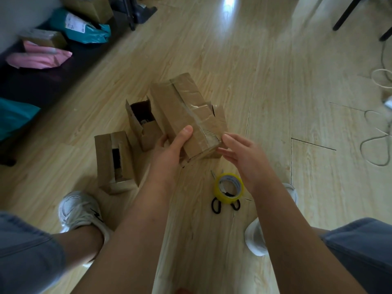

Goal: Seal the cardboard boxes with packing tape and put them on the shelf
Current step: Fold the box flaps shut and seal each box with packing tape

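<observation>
Both my forearms reach forward between my knees, and my shoes (pixel 78 211) stand on the pale wood floor (pixel 275 81) either side of them. My left hand (pixel 174 145) grips the taped box (pixel 182 107) at its near end, thumb laid on top and fingers curled underneath, holding it tilted above the floor. My right hand (pixel 239 153) is at the box's near right corner with its fingers straight and slightly apart; I cannot tell whether the tips touch the cardboard. Just below that hand the yellow tape roll (pixel 229 185) lies on the black-handled scissors (pixel 216 205). Left of my left arm a second box (pixel 114 162) stands with a gap along its top seam, something dark inside. Behind it, just beside the held box, a third box (pixel 142 124) stands with its flaps up, contents dim. Open floor stretches ahead and to the right, edged by loose cables (pixel 379 145) and dark chair legs (pixel 347 13). Along the left runs a low dark platform (pixel 31 81) carrying a pink bag (pixel 40 58), a teal bag (pixel 84 28) and more cartons.
</observation>
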The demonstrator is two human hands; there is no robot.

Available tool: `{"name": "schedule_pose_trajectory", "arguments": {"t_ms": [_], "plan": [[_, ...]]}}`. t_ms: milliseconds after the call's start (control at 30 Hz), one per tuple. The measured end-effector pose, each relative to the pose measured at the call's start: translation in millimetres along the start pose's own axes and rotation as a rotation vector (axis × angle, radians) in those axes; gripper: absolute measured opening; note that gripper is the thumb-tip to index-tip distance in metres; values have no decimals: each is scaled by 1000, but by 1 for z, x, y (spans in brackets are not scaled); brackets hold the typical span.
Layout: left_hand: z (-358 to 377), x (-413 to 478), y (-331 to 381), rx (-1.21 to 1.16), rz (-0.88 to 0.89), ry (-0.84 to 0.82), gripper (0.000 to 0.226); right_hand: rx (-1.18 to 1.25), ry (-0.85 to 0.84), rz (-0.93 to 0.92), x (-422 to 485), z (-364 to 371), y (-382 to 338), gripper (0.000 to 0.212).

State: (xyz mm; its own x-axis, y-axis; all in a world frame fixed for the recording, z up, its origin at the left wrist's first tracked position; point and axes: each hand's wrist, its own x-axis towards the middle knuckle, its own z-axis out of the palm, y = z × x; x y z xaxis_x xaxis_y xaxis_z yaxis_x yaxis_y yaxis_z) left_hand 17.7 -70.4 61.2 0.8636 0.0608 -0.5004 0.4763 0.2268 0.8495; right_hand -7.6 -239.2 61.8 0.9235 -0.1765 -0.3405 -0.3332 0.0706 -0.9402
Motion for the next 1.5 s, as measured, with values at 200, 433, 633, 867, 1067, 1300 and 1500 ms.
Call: {"name": "schedule_pose_trajectory", "arguments": {"t_ms": [200, 433, 633, 867, 1067, 1300, 1500], "plan": [[1, -13, -31, -56, -132, 59, 81, -63, 88, -56, 0, -1, 25, 18], [16, -34, -96, -251, -334, 92, 60, -94, 79, 135, 10, -7, 57, 8], [3, -18, -122, -480, -532, 160, 35, -343, -86, 200, 35, 10, 86, 15], [-13, 15, -133, -399, -533, 202, 30, -478, -110, 180, 70, 38, 112, 27], [-20, 31, -131, -10, -578, 157, 32, -497, -80, 241, 80, 41, 117, 41], [-25, 18, -105, 1047, 77, 122, 26, -483, 125, 260, 60, 22, 122, 30], [-42, 35, -110, 1627, 381, -260, 72, -797, 164, 189, 22, -16, 121, 29]]}}
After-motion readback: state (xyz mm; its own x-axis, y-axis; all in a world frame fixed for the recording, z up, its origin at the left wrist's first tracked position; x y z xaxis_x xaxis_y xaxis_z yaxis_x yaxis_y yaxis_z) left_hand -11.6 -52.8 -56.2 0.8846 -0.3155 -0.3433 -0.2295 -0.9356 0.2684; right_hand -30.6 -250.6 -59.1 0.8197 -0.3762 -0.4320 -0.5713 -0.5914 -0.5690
